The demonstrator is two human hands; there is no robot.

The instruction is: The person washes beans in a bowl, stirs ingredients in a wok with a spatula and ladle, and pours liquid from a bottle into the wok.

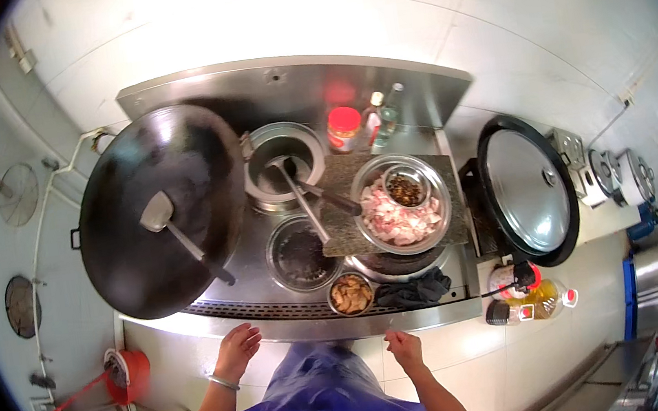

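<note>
My left hand (238, 352) is held at the front edge of the steel stove counter (374, 325), holding nothing, fingers loosely spread. My right hand (405, 350) is just short of the same edge, fingers curled; I cannot see into its palm. A large dark wok (132, 162) is beyond my left hand, with a metal spatula (157, 212) resting in it. Nearest my right hand are a small bowl of sliced yellowish pieces (351, 294) and a dark cloth (414, 288). Behind them, a steel basin of cut raw meat (393, 222) holds a smaller bowl of dark spices (406, 188).
Ladles (304, 205) lean in a steel pot (278, 131) beside the wok. A red-lidded jar (344, 126) and bottles (386, 118) stand along the backsplash. To the right are a lidded black pan (529, 190) and an oil bottle (547, 300). A red bucket (134, 375) is at left.
</note>
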